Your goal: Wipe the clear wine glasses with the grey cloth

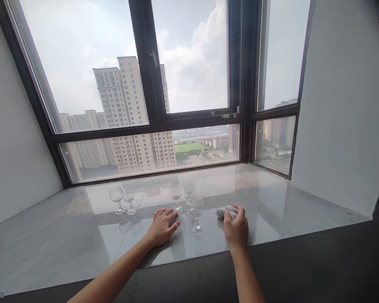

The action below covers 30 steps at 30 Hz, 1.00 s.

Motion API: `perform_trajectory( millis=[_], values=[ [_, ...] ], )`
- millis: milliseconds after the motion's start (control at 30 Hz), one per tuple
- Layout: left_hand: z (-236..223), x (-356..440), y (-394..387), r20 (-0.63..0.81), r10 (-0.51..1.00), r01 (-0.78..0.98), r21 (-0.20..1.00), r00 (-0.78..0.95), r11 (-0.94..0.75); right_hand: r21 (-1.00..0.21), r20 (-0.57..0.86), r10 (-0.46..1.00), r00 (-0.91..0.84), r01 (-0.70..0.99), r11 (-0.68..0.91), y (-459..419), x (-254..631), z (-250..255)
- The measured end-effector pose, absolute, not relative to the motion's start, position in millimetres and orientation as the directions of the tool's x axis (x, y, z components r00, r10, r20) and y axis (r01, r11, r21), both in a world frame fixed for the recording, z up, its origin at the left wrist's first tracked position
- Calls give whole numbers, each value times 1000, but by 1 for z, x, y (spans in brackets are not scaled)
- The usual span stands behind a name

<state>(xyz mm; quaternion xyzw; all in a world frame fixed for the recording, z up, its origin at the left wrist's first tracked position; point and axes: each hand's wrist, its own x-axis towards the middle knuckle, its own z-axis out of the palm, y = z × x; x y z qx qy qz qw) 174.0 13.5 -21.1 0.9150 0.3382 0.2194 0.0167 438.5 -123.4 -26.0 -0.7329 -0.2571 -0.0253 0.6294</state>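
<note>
My left hand (163, 226) lies flat on the marble window sill (82, 235), fingers stretched out, right beside the foot of a wine glass (176, 198). My right hand (236, 227) is closed on a crumpled white cloth (222, 211) that rests on the sill. Between my hands stands another wine glass (198, 215), upright. One more glass (189, 195) stands just behind it. Two glasses (116, 199) (129, 200) stand side by side further left.
A large dark-framed window (151, 126) rises behind the sill, with tall buildings outside. White walls close in both sides, the right wall (341, 126) near the sill's end. A dark strip (303, 261) runs along the sill's front edge.
</note>
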Motion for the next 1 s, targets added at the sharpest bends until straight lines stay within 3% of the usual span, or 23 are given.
perform_trajectory(
  millis=[400,700,800,933,1000],
  values=[
    [-19,175,10,370,677,662,189,637,-726,-909,356,357,864,408,-80,-123,439,-26],
    [-1,160,4,504,703,673,282,502,-683,-916,339,353,872,392,-89,-126,442,-25],
    [12,134,11,489,791,770,316,369,-554,-916,332,362,871,389,-97,-127,442,-25],
    [25,92,34,362,931,912,360,57,-196,-909,337,376,863,402,-107,-127,442,-25],
    [26,75,46,323,946,937,336,-18,-97,-908,337,377,863,403,-112,-127,443,-25]
  ],
)
